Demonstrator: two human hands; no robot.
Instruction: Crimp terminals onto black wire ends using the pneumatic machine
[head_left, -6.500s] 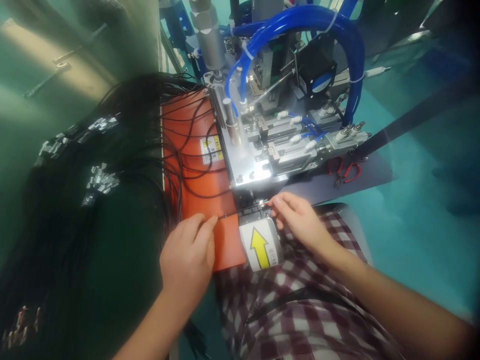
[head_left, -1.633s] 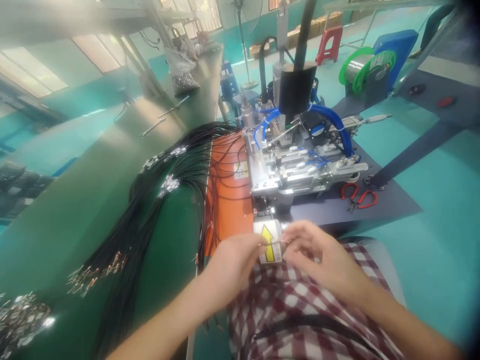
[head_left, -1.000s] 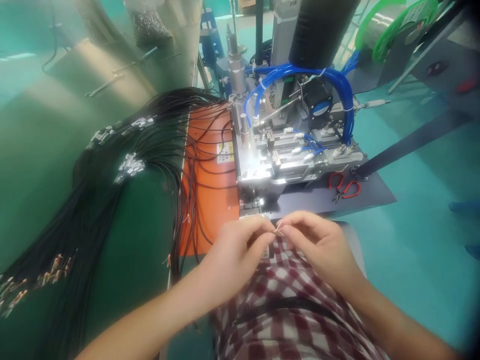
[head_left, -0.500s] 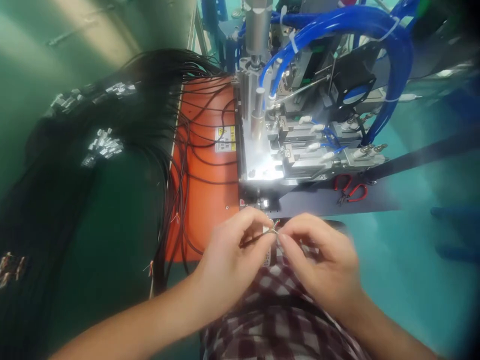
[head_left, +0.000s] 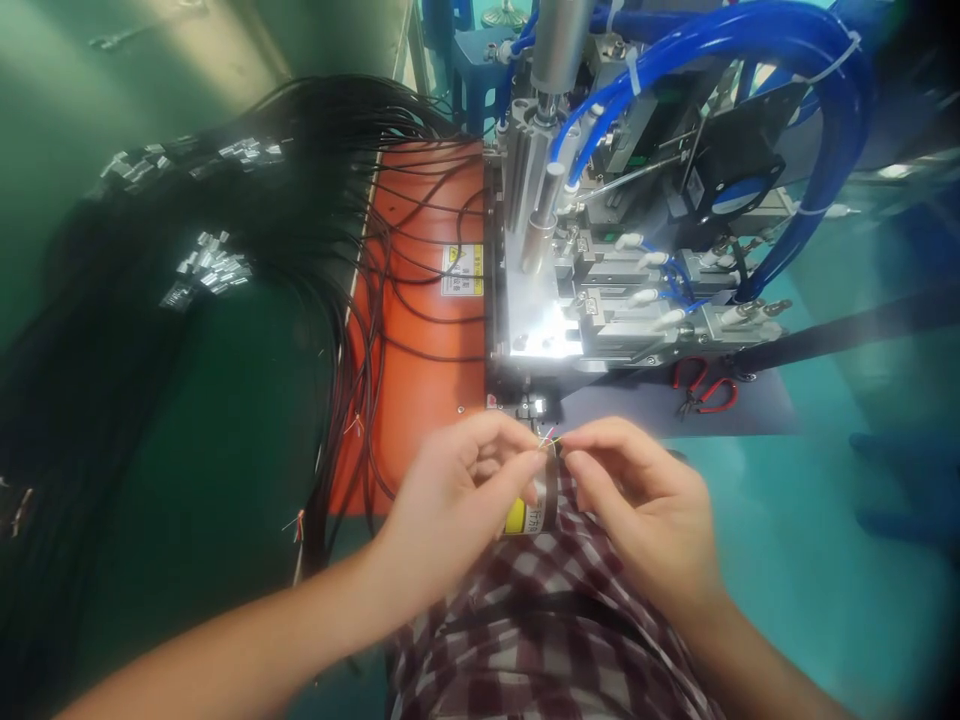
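My left hand [head_left: 472, 490] pinches a cable end between thumb and forefinger, most of the cable hidden behind the fingers. From its tip several thin coloured wires [head_left: 550, 438] fan out, among them red, white and yellow-green ones. My right hand [head_left: 645, 490] is closed at the fingertips on the end of a yellow-green wire [head_left: 557, 440], drawn to the right of the others. Both hands meet just in front of the machine's near edge, above my checked clothing. Just beyond the wires sits a small metal fixture [head_left: 534, 405] on the machine.
A machine with metal slides [head_left: 622, 320] and a thick blue hose [head_left: 690, 35] stands ahead. Red-handled pliers [head_left: 705, 390] lie on the grey surface at right. Black cables [head_left: 315, 130] cross an orange panel [head_left: 427, 400]; bundles with shiny connectors [head_left: 210, 265] are piled left.
The wires at the cable end are spread further apart, and my right fingertips have drawn one wire slightly rightward. The view has shifted a little, so the machine appears further right.
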